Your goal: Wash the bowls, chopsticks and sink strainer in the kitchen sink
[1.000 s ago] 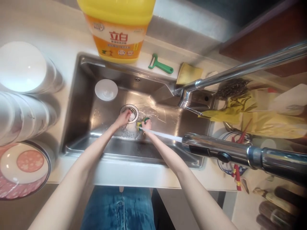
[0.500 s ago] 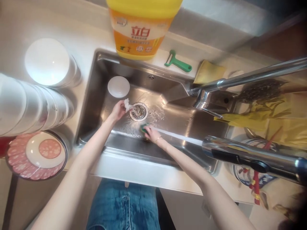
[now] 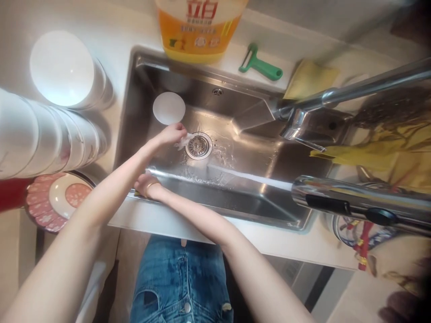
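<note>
Left hand (image 3: 175, 133) closed, I'm pinching a limp white scrap (image 3: 182, 142) beside the drain (image 3: 199, 146); right hand (image 3: 146, 184) curled, I'm gripping a mostly hidden yellow sponge (image 3: 136, 193) at the sink's front rim (image 3: 256, 217), while water (image 3: 251, 177) is streaming from the faucet (image 3: 323, 197).

You are in a kitchen: in front of you a steel sink (image 3: 249, 150) is set into a pale counter (image 3: 144, 220), with a drain (image 3: 198, 146) in its floor and water running from a chrome tap (image 3: 330, 195). A green peeler (image 3: 267, 69) and a big orange-and-yellow bottle (image 3: 200, 38) stand along its far edge, and to your left you have stacked white bowls (image 3: 62, 67) beside a pink patterned dish (image 3: 43, 202). Such crockery and your blue jeans (image 3: 180, 278) suggest a home, though you cannot tell for certain
</note>
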`<state>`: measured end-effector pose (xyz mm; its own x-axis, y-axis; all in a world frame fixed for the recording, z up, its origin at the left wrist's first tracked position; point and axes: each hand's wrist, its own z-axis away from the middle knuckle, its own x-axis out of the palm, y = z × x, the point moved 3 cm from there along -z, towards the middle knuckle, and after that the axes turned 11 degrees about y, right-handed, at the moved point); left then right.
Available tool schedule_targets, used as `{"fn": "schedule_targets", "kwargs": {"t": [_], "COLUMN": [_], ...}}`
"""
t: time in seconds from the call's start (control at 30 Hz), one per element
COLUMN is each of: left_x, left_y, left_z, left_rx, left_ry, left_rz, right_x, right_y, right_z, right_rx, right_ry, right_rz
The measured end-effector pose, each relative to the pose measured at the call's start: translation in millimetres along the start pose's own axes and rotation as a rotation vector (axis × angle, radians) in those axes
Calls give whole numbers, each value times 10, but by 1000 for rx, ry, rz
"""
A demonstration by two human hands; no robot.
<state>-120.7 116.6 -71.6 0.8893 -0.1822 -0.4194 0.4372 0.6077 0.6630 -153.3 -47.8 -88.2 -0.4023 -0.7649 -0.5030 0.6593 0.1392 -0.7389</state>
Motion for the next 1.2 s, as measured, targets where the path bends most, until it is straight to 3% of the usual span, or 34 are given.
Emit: {"fn": "schedule_targets", "kwargs": {"t": [0.03, 0.1, 0.27, 0.37, 0.43, 0.47, 0.53, 0.6, 0.67, 0.73, 0.8, 0.9, 1.0, 1.2], "left_x": [29, 92, 171, 100, 13, -36, -141, -248, -351, -438, -505, -551, -534, -298], "left_y": [20, 37, -7, 0, 30, 50, 95, 135, 160, 170, 170, 167, 176, 215], "left_z": [43, 132, 293, 318, 317, 314, 311, 313, 325, 346, 375, 421, 460, 510], "left_rx": [21, 58, 116, 118, 103, 98, 97, 108, 122, 137, 148, 138, 123, 154], "left_ry": [-21, -56, -154, -189, -196, -196, -183, -152, -120, -101, -90, -82, -78, -116], "left_rz": [-68, -190, -410, -405, -382, -376, -384, -412, -433, -442, -452, -468, -485, -497], "right_x": [-92, -362, -990, -1194, -1228, -1215, -1147, -1018, -871, -729, -619, -573, -666, -1060], "right_y": [134, 520, 1676, 1937, 1780, 1601, 1075, 498, 18, -304, -466, -477, -273, 668], "right_z": [157, 512, 1510, 1815, 1736, 1610, 1246, 884, 600, 422, 350, 404, 626, 1521], "right_rx": [-4, 34, 462, 653, 639, 556, 194, -147, -357, -435, -431, -381, -368, -299], "right_ry": [-97, -145, -239, -209, -121, -63, 58, 40, -10, -67, -120, -146, -140, -81], "right_rz": [19, 20, 161, 301, 336, 327, 255, 197, 182, 187, 203, 223, 229, 268]}}
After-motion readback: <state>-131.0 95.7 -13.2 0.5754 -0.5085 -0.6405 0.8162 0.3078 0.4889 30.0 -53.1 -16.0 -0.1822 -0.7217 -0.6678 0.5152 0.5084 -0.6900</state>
